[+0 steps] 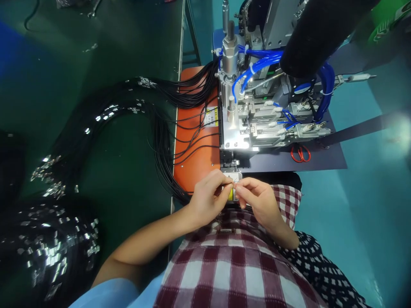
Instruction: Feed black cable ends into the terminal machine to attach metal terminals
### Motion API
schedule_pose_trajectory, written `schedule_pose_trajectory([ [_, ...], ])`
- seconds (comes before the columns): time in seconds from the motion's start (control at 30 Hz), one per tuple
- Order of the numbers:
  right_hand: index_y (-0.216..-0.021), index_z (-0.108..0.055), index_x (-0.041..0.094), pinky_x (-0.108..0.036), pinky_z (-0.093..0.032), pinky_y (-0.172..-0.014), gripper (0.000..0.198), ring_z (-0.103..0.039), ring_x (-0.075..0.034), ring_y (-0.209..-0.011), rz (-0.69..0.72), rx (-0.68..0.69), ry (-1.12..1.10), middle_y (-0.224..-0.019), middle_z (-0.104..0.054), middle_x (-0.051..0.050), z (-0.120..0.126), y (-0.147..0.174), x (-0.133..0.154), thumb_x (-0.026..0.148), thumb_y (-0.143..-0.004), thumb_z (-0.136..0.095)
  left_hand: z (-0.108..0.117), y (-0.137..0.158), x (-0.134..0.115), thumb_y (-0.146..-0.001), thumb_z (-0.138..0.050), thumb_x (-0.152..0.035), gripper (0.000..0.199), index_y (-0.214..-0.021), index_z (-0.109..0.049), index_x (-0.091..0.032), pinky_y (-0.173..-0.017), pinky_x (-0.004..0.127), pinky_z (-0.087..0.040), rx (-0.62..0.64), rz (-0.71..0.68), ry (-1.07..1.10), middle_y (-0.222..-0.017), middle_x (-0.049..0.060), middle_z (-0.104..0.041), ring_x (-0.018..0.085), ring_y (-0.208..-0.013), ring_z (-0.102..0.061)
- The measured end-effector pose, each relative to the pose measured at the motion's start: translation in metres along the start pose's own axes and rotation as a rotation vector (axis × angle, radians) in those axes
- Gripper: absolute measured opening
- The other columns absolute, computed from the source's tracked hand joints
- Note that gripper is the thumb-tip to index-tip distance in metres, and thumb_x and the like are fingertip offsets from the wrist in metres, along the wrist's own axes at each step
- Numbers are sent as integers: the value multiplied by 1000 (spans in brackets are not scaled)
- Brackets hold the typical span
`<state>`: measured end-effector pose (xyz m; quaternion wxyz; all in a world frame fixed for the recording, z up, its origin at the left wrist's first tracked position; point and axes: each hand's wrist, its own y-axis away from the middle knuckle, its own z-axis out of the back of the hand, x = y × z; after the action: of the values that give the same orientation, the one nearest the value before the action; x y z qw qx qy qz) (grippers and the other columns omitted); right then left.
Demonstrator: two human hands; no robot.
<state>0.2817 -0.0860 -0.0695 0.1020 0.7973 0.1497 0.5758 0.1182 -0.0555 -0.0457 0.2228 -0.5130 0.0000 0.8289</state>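
Note:
My left hand [208, 197] and my right hand [259, 200] meet in front of the apron, fingertip to fingertip, both closed in a pinch. Between them shows a tiny coppery wire end [234, 185]; most of it is hidden by the fingers. Black cables [163, 158] hang over the orange board [195, 173] just left of my left hand, and some run behind it. Beyond my hands stands a metal machine [236, 132] with blue air tubes [266, 62]. A label plate with a yellow patch [230, 195] lies partly covered below the fingertips.
Bundles of black cables with shiny metal ends [51, 252] cover the left of the dark green table [128, 179]. Red-handled scissors [301, 154] lie on the grey machine base [324, 162]. A thick black cylinder [314, 38] juts in at upper right.

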Motion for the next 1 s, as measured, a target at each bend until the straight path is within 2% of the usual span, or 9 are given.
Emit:
schedule_pose_trajectory([
  [0.13, -80, -63, 19, -24, -42, -51, 20, -49, -8, -49, 48, 15, 81, -60, -56, 4, 1, 0, 4, 37, -85, -67, 3, -6, -5, -90, -59, -24, 17, -106, -65, -18, -58, 23, -42, 141, 290, 334, -74, 0, -56, 11, -65, -51],
  [0.23, -79, -61, 19, -24, -42, -51, 20, -49, -9, -50, 66, 32, 143, -59, -54, 4, 2, 0, 8, 37, -86, -65, 4, -12, -6, -89, -63, -34, 18, -94, -66, -17, -46, 20, -33, 178, 462, 562, -59, -4, -48, 7, -49, -42],
  [0.33, -76, -59, 19, -23, -43, -50, 21, -49, -9, -51, 87, 42, 190, -61, -54, 3, 2, 0, 12, 36, -86, -64, 1, -14, -4, -86, -67, -39, 24, -81, -63, -16, -40, 19, -27, 136, 558, 652, -51, -7, -43, 5, -41, -37],
  [0.53, -79, -59, 19, -24, -45, -54, 16, -52, -10, -56, 186, -18, 309, -69, -58, 1, -3, -3, 3, 30, -90, -59, -10, -8, -1, -86, -68, -41, 29, -77, -58, -15, -42, 18, -21, 21, 598, 737, -53, -7, -40, 3, -44, -31],
  [0.73, -83, -59, 20, -27, -47, -62, 11, -56, -13, -66, 326, -88, 445, -76, -60, -1, -1, -7, -7, 25, -92, -57, -7, -13, 0, -83, -70, -36, 25, -90, -65, -13, -44, 18, -23, 102, 656, 785, -51, -8, -40, 4, -45, -32],
  [0.83, -82, -60, 21, -28, -47, -65, 9, -56, -14, -68, 385, -125, 509, -76, -60, 0, 2, -7, -7, 22, -91, -58, -6, -17, 0, -76, -76, -33, 25, -83, -65, -12, -44, 17, -24, 87, 692, 788, -51, -7, -44, 3, -45, -33],
  [1.0, -85, -64, 20, -28, -48, -66, 6, -58, -14, -69, 339, -90, 506, -79, -64, -1, 8, -10, -1, 22, -89, -61, -5, -22, 2, -74, -77, -33, 26, -77, -62, -12, -43, 16, -23, 77, 748, 789, -48, -8, -43, 2, -43, -32],
])
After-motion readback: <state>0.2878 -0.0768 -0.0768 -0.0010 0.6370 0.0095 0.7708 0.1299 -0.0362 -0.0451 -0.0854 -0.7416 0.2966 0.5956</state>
